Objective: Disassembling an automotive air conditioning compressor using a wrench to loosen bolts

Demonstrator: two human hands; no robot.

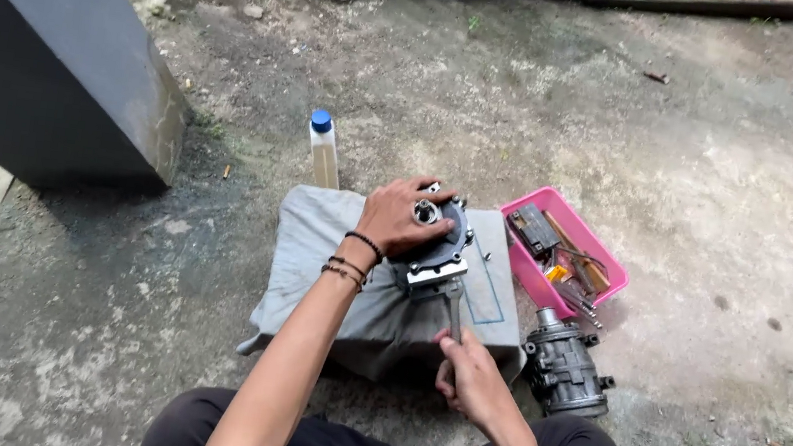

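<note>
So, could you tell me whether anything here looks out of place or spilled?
Nothing stands out. The bottle stands upright and capped, tools sit inside the pink tray, and the cloth lies under the metal part.

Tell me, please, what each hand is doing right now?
Left hand: fingers spread, pressing down on the metal housing.
Right hand: closed around the wrench handle.

I sit on rough grey concrete ground (725, 173); a folded grey cloth (312, 253) lies before me, a pink plastic tray (613, 265) at two o'clock of it, a blue-capped clear bottle (323, 148) at eleven.
</note>
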